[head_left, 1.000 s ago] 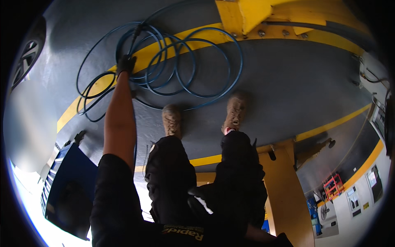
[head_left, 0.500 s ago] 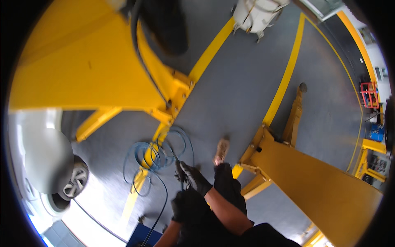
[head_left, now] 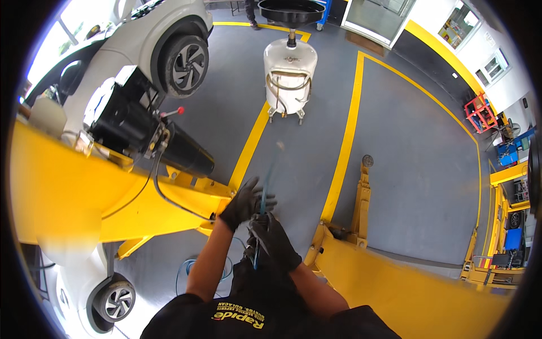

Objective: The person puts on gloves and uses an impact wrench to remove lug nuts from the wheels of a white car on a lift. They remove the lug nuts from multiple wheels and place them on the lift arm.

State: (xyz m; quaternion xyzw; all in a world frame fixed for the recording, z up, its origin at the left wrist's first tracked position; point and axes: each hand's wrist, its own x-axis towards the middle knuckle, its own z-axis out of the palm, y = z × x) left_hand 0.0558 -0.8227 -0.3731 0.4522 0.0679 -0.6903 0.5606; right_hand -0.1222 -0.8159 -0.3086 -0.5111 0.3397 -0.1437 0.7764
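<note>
1. The blue hose (head_left: pixel 265 198) stands up between the two gloved hands, in front of the person's body; its upper stretch is smeared by motion, and a pale blur above it may be its end – hard to be sure.
2. The right hand (head_left: pixel 275 240) is closed around the hose; blue shows both above and below this grip.
3. The left hand (head_left: pixel 244 204) is unclenched, fingers spread, with the hose passing at its fingers – whether they touch it, I cannot tell.
4. Loops of blue hose (head_left: pixel 186 263) lie on the floor below, partly behind the left forearm.
5. A yellow lift column (head_left: pixel 73 198) is on the left, a black power unit (head_left: pixel 127 121) beside it.
6. Farther ahead stand a white wheeled tank (head_left: pixel 291 59) and, to its left, a white car (head_left: pixel 127 56).
</note>
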